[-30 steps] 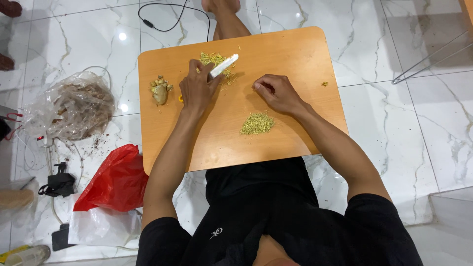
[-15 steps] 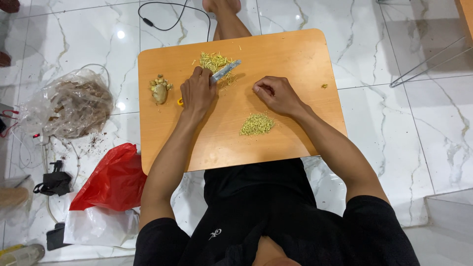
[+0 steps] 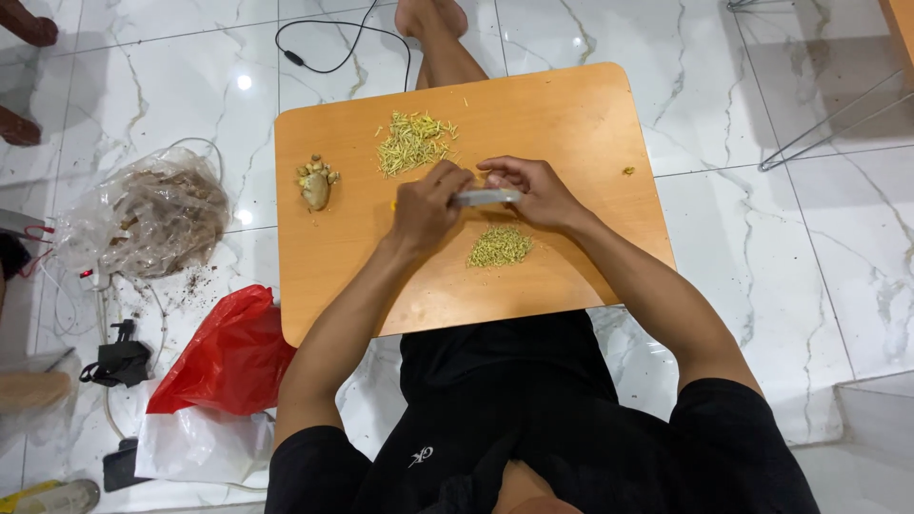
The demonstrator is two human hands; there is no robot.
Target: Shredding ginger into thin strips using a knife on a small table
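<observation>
Knife with a slim silvery blade (image 3: pixel 487 197) lies level between both hands near the middle of the light wooden bench (image 3: pixel 581 114). The left hand (image 3: pixel 426 205) is curled shut around its handle end, while the right hand (image 3: pixel 536 188) pinches the blade's far end with bent fingers. It looks light and stiff, probably slick and sharp along the edge, so the handle is the safe place to grip. Just below, at six o'clock, sits a small heap of finely chopped yellow-green bits (image 3: pixel 500 247); at eleven o'clock a looser pile of pale slivers (image 3: pixel 412 143); at nine o'clock a knobbly beige root (image 3: pixel 315 182). Off the bench at eight o'clock, a crumpled red plastic bag (image 3: pixel 231 354) rests on a white one (image 3: pixel 200 445); a clear bag of brown fibres (image 3: pixel 152 215) lies at nine o'clock
</observation>
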